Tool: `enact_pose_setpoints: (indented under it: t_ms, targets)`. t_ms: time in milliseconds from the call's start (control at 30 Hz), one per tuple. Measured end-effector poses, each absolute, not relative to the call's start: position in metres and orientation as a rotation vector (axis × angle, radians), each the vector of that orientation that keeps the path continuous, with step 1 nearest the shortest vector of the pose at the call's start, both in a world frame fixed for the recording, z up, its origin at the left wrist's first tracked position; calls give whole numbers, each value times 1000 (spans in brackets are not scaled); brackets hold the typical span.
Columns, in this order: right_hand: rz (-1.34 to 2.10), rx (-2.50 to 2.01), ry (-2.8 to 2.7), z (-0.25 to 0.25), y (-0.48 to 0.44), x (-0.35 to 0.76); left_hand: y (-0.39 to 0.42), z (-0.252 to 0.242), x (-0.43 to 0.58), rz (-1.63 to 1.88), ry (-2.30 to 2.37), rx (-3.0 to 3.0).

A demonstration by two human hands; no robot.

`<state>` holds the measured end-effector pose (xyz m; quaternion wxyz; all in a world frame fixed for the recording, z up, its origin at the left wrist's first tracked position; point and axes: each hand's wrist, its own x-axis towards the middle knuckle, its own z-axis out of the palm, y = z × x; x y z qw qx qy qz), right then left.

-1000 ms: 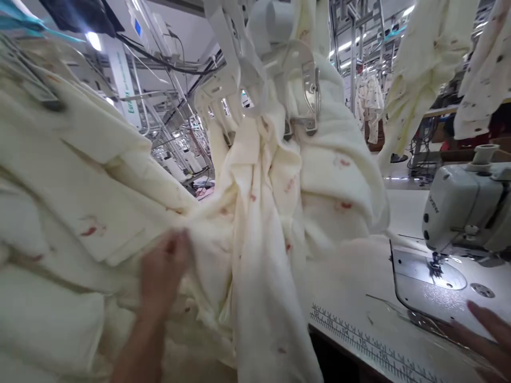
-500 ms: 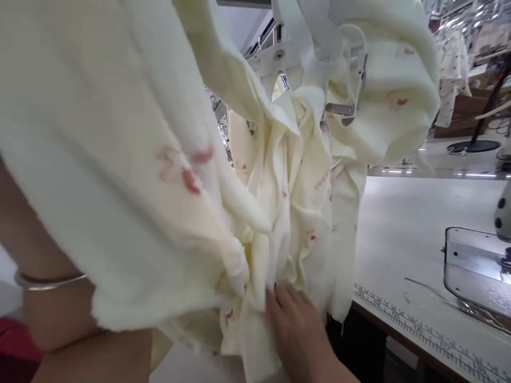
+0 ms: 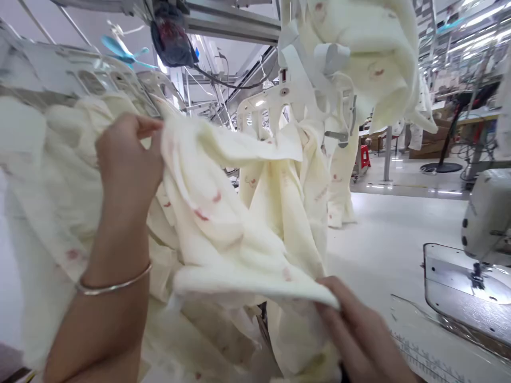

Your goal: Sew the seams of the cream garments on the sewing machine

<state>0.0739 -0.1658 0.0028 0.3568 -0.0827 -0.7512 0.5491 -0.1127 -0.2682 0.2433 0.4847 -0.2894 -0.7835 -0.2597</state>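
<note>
A pale yellow fabric piece (image 3: 239,229) with small red prints stretches between my two hands. My left hand (image 3: 130,154), with a silver bangle at the wrist, is raised and pinches its upper left part. Lower down, my right hand (image 3: 355,324) grips the bottom right edge, thumb and fingers closed on the cloth. Behind it, more of the same cloth hangs from a white clamp hanger (image 3: 284,93). Whether the held piece is joined to that hanging cloth, I cannot tell.
At the left, similar garments (image 3: 48,213) hang on white hangers from an overhead rail. A sewing machine (image 3: 489,223) stands on the white table (image 3: 371,239) at the right, with a printed ruler along its edge. A metal beam (image 3: 235,24) runs overhead.
My left hand has come into view from behind the cloth and is raised at the left. My right hand has moved right. The fabric is now stretched between them, and the view has tilted up.
</note>
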Motion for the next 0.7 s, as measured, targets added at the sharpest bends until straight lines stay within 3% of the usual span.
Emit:
enact_pose_setpoints:
  t_ms: [133, 233, 367, 433, 600, 633, 700]
  targets:
    - [1403, -402, -2075, 33, -121, 114, -265, 185, -84, -957, -2162, -1242]
    - [1253, -443, -2134, 43, -102, 120, -254, 114, -53, -649, -2519, -1705]
    - [1080, -353, -2249, 27, -101, 117, -233, 46, -43, -348, -2440, -1807]
    - [856, -365, -2306, 7, -102, 120, -232, 41, -50, -485, -2461, -1718]
    - [-89, -677, -2327, -26, -87, 133, -251, 70, -60, -1233, -2725, -1470]
    - [-169, -806, -2276, -20, -85, 133, -253, 70, -58, -1377, -2809, -1504]
    - [-20, -905, -2170, -1, -88, 127, -254, 61, -54, -1596, -3004, -1671]
